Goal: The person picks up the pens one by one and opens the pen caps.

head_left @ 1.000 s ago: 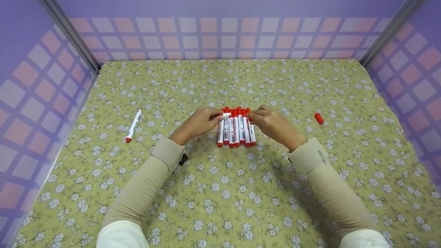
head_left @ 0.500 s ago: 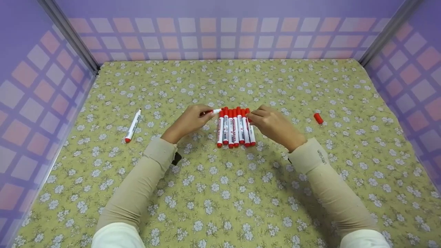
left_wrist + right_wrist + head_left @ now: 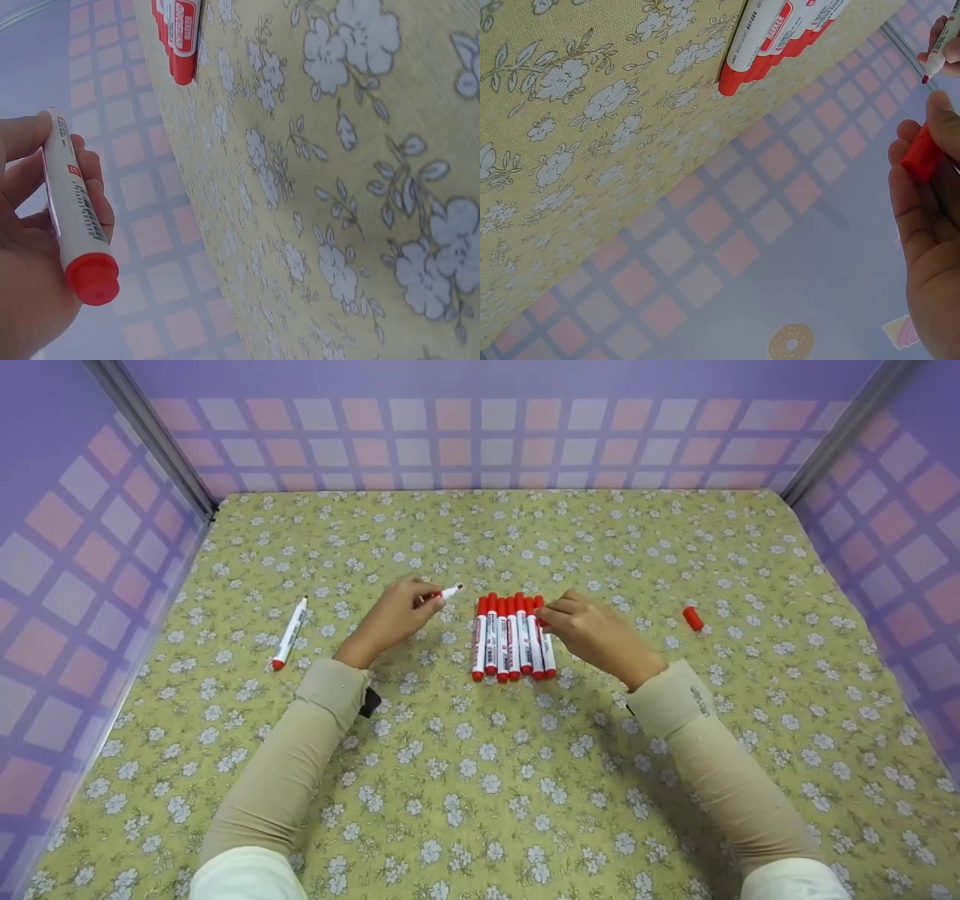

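Observation:
In my left hand I hold an uncapped white marker between thumb and fingers; its red end plug faces the left wrist camera and its bare tip points away to the right in the head view. My right hand pinches a red marker cap between thumb and fingers, the cap best seen in the right wrist view. Between the hands lies a row of several capped red-and-white markers, side by side on the cloth. The right hand is over the right end of that row.
Off to the left an uncapped marker lies on the flowered tablecloth. A loose red cap lies to the right. Purple checked walls stand behind and at both sides of the table.
My left hand has drawn away to the left with the uncapped marker, from over the row to beside it. My right hand with the cap has stayed nearly still.

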Demonstrator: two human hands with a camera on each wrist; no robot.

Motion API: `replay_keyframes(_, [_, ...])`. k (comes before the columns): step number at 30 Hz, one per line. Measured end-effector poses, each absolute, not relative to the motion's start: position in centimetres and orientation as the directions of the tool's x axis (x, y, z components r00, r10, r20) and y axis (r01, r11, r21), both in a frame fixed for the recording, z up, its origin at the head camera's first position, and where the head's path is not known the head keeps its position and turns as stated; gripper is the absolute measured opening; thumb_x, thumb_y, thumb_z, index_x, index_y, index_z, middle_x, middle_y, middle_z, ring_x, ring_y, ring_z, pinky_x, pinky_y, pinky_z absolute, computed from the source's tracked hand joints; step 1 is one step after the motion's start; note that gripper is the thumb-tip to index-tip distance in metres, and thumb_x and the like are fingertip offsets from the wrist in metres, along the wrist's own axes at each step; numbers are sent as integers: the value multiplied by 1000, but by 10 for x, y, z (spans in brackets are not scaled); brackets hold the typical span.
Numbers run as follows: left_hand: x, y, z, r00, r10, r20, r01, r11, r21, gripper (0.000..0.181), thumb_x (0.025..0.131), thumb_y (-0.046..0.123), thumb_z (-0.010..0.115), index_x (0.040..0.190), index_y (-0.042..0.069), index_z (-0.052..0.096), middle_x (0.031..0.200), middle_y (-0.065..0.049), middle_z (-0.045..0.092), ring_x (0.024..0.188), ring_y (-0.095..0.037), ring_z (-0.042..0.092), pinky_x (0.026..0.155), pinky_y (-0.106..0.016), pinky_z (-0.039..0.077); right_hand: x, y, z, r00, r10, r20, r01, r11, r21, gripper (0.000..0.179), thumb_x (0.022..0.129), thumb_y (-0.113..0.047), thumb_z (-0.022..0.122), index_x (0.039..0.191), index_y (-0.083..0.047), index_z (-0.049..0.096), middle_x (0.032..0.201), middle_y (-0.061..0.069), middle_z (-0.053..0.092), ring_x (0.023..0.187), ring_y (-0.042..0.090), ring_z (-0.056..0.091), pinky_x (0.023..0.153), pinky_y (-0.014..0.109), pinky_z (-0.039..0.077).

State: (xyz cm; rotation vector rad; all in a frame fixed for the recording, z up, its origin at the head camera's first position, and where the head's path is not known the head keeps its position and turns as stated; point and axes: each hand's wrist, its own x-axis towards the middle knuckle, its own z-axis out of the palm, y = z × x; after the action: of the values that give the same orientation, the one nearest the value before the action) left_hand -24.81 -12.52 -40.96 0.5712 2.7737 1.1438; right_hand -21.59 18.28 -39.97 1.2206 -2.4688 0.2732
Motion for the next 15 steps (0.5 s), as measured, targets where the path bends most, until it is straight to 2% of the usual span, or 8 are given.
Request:
replay_keyframes(10, [-252,-145,-409,-951,305,46,243,649,721,34,99,26,53,121,3,65,110,-15,56,82,-22,49,67,-34,41,-215,182,-400,-551,-726,412,-798,603,-5,21,89,-5,67,110,-2,71,98,12,72,86,24,66,75,32,57])
replay_keyframes(15, [-253,-155,-410,-965,260,25,191,640,744,37,99,26,53,126,2,61,116,-15,57,89,-23,53,73,-35,44,-215,182,-400,-540,-728,423,-805,593,-8,21,89,-5,67,109,-1,71,98,13,72,85,24,66,75,32,57])
